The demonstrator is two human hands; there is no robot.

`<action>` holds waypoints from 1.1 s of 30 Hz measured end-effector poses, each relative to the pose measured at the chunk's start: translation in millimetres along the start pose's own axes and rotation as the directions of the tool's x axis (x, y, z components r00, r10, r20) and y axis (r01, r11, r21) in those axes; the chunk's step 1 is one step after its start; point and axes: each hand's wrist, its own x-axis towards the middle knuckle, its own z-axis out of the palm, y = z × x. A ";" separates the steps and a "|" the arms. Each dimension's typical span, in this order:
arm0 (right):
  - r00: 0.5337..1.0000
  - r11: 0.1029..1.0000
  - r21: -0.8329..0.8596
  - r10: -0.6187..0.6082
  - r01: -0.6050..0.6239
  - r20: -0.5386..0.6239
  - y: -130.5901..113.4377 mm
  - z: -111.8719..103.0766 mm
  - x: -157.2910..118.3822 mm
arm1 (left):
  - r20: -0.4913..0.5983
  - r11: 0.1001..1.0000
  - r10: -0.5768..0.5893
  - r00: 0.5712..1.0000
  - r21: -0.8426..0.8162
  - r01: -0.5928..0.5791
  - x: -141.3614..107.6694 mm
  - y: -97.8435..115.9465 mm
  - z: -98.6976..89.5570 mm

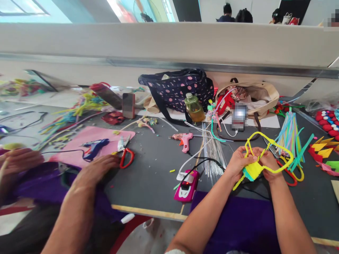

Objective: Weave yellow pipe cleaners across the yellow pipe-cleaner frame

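Note:
Between my two hands, above the table's front edge, is a piece of yellow pipe-cleaner work (253, 170) with a teal corner. Long yellow stems loop up and to the right from it, and one end sticks out at the lower left. My left hand (240, 160) pinches the piece from its left side, thumb on top. On the other side my right hand (270, 163) has its fingers closed on the stems near the weave. Red-handled scissors (290, 178) lie by my right wrist, partly hidden by it. A bundle of pastel pipe cleaners (288, 135) is just beyond.
A pink glue gun (184, 140), clear sticks (212, 155) and a magenta power strip (186, 187) with cords lie left of my hands. Behind stand a bottle (194, 107), a dotted bag (177, 84) and a beige bag (267, 93). A co-worker's hands (99, 169) are at left, near scissors (127, 155).

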 end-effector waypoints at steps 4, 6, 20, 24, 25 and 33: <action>1.000 0.999 0.033 0.030 -0.030 0.004 -1.3 -4.8 1.0 | 0.046 0.997 0.010 0.999 0.072 -0.014 0.7 -2.0 -3.4; 0.999 0.997 0.072 0.035 -0.032 -0.029 0.7 -7.5 2.7 | 0.105 0.993 -0.004 0.994 0.121 -0.009 -0.1 -0.2 -4.0; 0.947 0.983 0.145 -0.066 0.117 -0.315 11.3 -6.3 12.4 | 0.007 0.971 0.156 0.988 0.183 -0.155 -0.4 2.6 -0.8; 0.914 0.968 0.123 -0.158 0.218 -0.375 14.3 -0.8 11.7 | -0.087 0.973 0.176 0.980 0.164 -0.161 0.9 0.6 -0.8; 0.907 0.964 0.116 -0.179 0.239 -0.382 15.2 1.2 11.1 | -0.111 0.973 0.185 0.976 0.161 -0.166 0.9 0.2 -0.5; 0.847 0.934 0.099 -0.262 0.343 -0.462 18.4 3.4 12.8 | -0.224 0.973 0.220 0.950 0.124 -0.196 4.5 3.0 -4.5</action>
